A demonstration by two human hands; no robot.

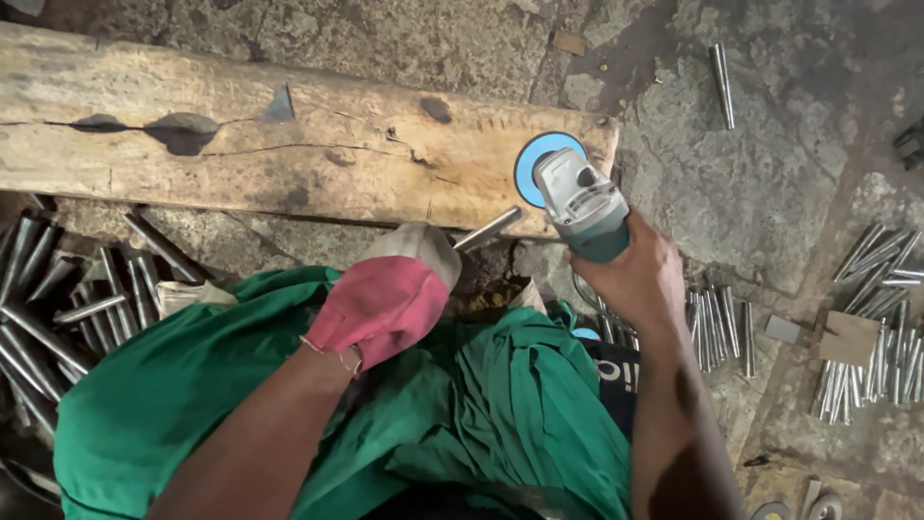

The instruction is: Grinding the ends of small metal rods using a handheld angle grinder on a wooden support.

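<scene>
My left hand (390,294) wears a pink and grey glove and grips a short metal rod (489,228), whose free end points up and right toward the grinder. My right hand (635,274), bare, holds a grey and teal angle grinder (582,207). Its blue disc (537,164) sits against the right end of a thick wooden beam (289,135), just above the rod's tip. My knees in green cloth (241,385) fill the lower middle of the view.
Heaps of similar metal rods lie on the stone floor at the left (67,308), beside my right forearm (717,327) and at the far right (876,327). A single rod (722,82) lies at the top right. A cardboard scrap (847,337) rests among the right-hand rods.
</scene>
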